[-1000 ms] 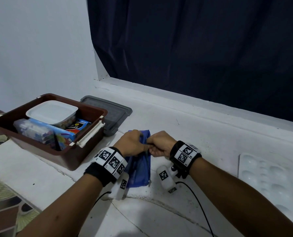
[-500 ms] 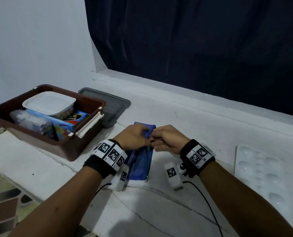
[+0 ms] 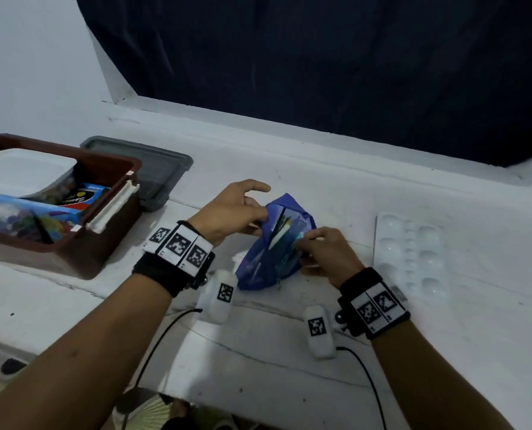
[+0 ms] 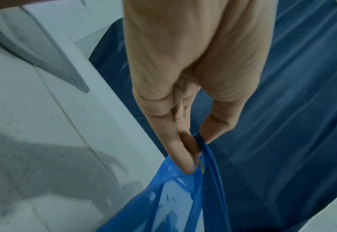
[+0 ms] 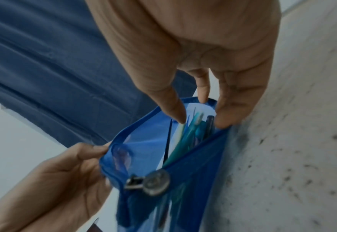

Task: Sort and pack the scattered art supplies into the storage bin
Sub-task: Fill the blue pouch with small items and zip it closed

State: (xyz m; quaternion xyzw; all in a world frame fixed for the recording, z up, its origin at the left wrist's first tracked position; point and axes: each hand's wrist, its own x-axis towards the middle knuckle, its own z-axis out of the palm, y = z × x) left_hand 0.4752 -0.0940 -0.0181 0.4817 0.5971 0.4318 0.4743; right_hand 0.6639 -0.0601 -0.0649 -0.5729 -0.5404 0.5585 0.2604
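A blue see-through zip pouch (image 3: 270, 259) stands on the white counter between my hands, its mouth pulled wide. Pens and brushes (image 5: 193, 128) show inside, and the zip slider (image 5: 142, 182) sits at the near end. My left hand (image 3: 260, 212) pinches the pouch's left rim (image 4: 205, 150) between thumb and fingers. On the opposite side, my right hand (image 3: 305, 243) pinches the right rim, thumb (image 5: 175, 113) inside the mouth near the pen tips. The brown storage bin (image 3: 103, 243) sits at the left and holds a white tub, a blue box and a clear bag.
A grey lid (image 3: 153, 169) lies behind the bin. A white paint palette (image 3: 410, 252) lies on the counter to the right of my right hand. A dark curtain (image 3: 320, 72) hangs along the back. The counter's front edge runs just below my forearms.
The pouch lay flat with both hands together at its far end. Now its mouth is spread, the hands have moved apart to either rim, and pens show inside.
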